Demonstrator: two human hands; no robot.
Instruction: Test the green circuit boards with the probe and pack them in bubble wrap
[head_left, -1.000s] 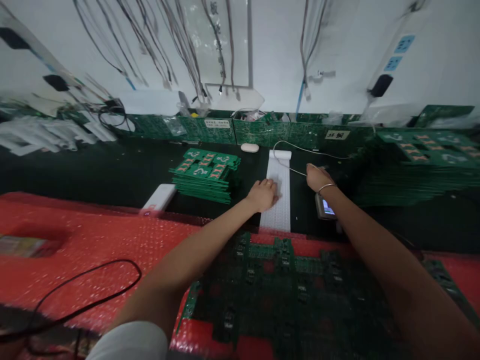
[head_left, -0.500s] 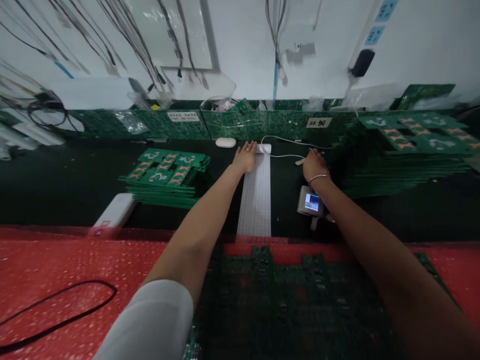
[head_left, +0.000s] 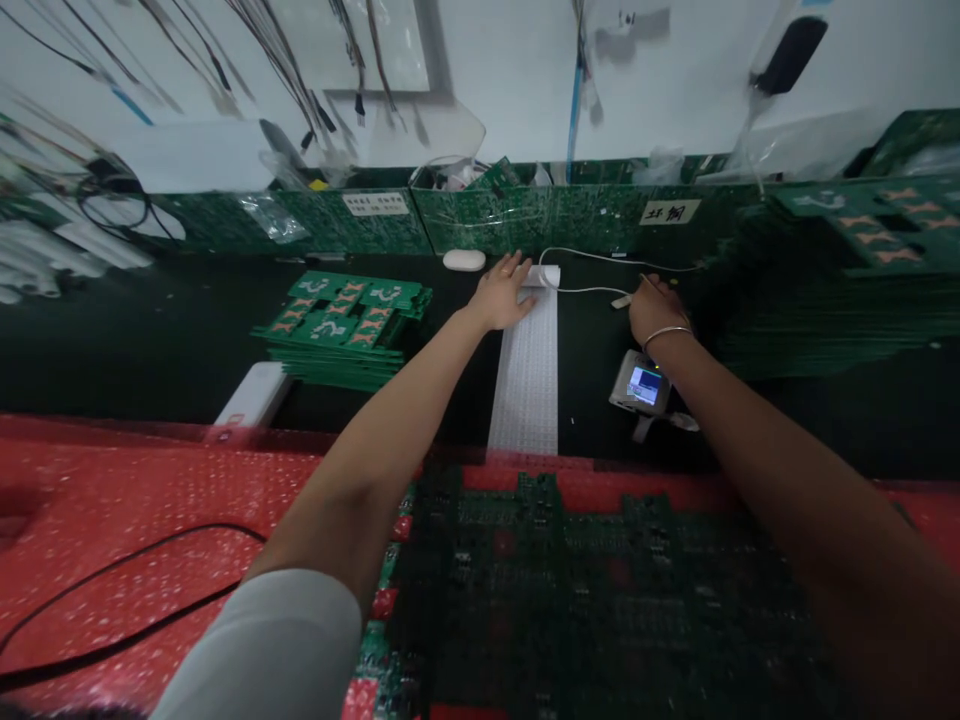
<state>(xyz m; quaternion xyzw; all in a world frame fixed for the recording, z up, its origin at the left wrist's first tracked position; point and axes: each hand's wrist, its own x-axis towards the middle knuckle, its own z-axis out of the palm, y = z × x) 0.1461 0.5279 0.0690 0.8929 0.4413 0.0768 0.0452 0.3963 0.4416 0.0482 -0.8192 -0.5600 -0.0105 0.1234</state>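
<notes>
My left hand (head_left: 504,294) lies with fingers spread at the left side of the curled far end of a white paper strip (head_left: 529,370). The strip, covered in small print, runs toward me over the dark mat. My right hand (head_left: 657,308) has its fingers curled together, and what is in them is hidden. Beside its fingertips lie a thin white cable (head_left: 592,290) and a small pale flat piece (head_left: 621,301). Just below that wrist, a small grey device (head_left: 643,384) shows a lit screen.
A stack of green circuit boards (head_left: 345,325) stands left, a taller board stack (head_left: 847,300) right. A white power bank (head_left: 253,397) and a white oval case (head_left: 464,260) lie nearby. Populated boards (head_left: 600,600) cover the red bubble wrap (head_left: 150,510) in front. Green-walled bins (head_left: 487,225) line the back.
The view has shifted, so the bench sits higher and more to the right. My left thumb has spread away from its fingers beside the strip's curled end. My right hand stays by the cable.
</notes>
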